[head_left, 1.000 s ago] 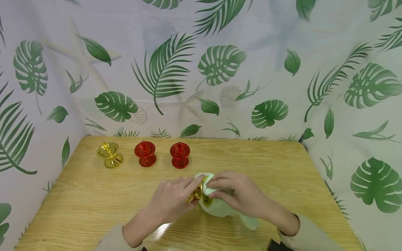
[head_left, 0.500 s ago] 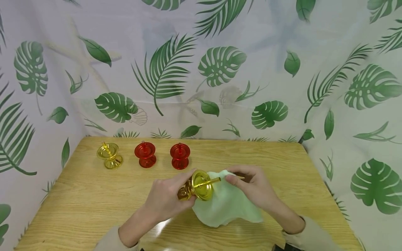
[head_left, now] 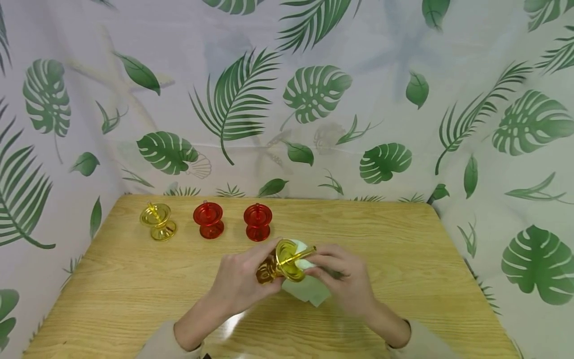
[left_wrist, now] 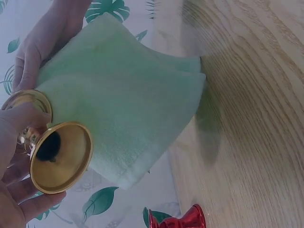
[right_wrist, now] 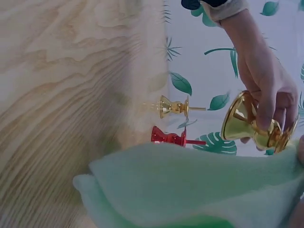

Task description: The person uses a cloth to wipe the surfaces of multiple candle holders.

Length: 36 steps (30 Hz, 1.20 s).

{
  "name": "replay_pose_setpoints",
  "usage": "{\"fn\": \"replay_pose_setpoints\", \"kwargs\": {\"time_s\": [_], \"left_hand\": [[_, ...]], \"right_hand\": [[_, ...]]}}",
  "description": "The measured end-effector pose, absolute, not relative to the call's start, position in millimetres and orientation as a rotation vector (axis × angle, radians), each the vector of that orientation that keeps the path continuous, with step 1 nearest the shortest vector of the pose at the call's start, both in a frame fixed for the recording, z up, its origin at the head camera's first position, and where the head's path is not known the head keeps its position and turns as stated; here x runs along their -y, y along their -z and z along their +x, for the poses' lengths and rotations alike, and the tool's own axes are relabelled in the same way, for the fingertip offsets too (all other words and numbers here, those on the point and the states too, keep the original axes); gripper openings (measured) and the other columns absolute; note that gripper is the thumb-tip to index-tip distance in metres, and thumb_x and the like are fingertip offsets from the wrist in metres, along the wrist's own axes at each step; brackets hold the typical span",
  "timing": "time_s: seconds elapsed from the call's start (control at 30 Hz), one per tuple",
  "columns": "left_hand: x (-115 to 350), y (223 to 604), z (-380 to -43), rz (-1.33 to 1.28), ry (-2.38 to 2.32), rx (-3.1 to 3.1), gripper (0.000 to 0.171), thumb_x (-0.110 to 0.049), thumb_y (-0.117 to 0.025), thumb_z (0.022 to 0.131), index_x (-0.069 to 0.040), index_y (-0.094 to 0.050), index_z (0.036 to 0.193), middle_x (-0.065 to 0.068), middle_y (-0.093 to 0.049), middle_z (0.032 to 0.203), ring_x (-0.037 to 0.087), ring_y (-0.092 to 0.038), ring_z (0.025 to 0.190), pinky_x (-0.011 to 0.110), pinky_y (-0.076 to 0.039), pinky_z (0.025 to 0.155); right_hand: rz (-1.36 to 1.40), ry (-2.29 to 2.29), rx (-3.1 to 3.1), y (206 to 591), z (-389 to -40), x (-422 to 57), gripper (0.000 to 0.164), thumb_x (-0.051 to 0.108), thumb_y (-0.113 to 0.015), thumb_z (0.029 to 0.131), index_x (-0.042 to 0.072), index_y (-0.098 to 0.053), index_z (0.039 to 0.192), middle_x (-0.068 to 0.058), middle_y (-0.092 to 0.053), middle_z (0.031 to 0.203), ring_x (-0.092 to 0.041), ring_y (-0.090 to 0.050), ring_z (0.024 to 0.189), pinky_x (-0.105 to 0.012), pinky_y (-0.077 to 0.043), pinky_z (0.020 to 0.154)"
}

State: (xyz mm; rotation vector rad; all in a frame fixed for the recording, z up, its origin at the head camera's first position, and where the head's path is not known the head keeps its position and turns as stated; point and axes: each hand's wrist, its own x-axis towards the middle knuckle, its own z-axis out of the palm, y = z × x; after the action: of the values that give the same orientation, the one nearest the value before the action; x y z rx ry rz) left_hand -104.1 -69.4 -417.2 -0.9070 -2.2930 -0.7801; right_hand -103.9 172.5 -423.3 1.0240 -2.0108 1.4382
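Note:
A shiny gold candle holder [head_left: 284, 262] is tilted sideways above the table, its dish and spike turned toward the right. My left hand [head_left: 235, 284] grips it round the stem; the left wrist view shows the hollow foot of the candle holder [left_wrist: 66, 161]. Pinched in my right hand [head_left: 347, 279] is a pale green cloth [head_left: 309, 290], bunched against the right rim of the dish beside the spike. In both wrist views the rest of the cloth [left_wrist: 123, 95] hangs down loosely. Some right fingertips are hidden behind the spike and cloth.
Along the back left of the wooden table [head_left: 381, 229] stand another gold candle holder [head_left: 163, 231] and two red ones, a left red candle holder [head_left: 210, 219] and a right red candle holder [head_left: 257, 220]. A leaf-patterned sheet [head_left: 251, 174] surrounds the table's back and sides.
Earlier the cloth covered part of the dish, then my right hand drew it off to the right. Now that hand is back at the rim with the cloth. My left hand keeps its grip.

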Motion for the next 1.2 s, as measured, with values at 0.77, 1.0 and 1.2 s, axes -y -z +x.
{"fn": "replay_pose_setpoints", "kwargs": {"time_s": [0.77, 1.0, 1.2], "left_hand": [[59, 431, -100, -0.850, 0.349, 2.331, 0.068, -0.024, -0.097, 0.069, -0.009, -0.070, 0.130, -0.001, -0.079, 0.097, 0.011, -0.075, 0.071, 0.023, -0.057, 0.052], [64, 426, -101, -0.823, 0.492, 2.386, 0.069, -0.022, -0.096, 0.069, -0.006, -0.069, 0.130, 0.000, -0.080, 0.098, 0.008, -0.072, 0.065, 0.017, -0.042, 0.046], [63, 426, -100, -0.836, 0.514, 2.403, 0.068, -0.027, -0.095, 0.070, -0.009, -0.069, 0.130, 0.000, -0.079, 0.095, 0.006, -0.065, 0.059, 0.016, -0.040, 0.046]], "right_hand": [[0.827, -1.115, 2.345, 409, -80, -151, 0.021, 0.002, -0.087, 0.081, 0.008, -0.081, 0.101, -0.003, -0.082, 0.094, -0.008, -0.075, 0.080, -0.013, -0.057, 0.070], [1.076, -0.930, 2.228, 417, -82, -161, 0.024, 0.007, -0.077, 0.094, 0.004, -0.078, 0.118, -0.008, -0.077, 0.107, -0.018, -0.077, 0.086, -0.014, -0.060, 0.076], [1.088, -0.908, 2.066, 428, -89, -168, 0.029, 0.025, -0.058, 0.108, 0.003, -0.078, 0.110, -0.010, -0.075, 0.100, -0.018, -0.073, 0.075, -0.014, -0.058, 0.071]]}}
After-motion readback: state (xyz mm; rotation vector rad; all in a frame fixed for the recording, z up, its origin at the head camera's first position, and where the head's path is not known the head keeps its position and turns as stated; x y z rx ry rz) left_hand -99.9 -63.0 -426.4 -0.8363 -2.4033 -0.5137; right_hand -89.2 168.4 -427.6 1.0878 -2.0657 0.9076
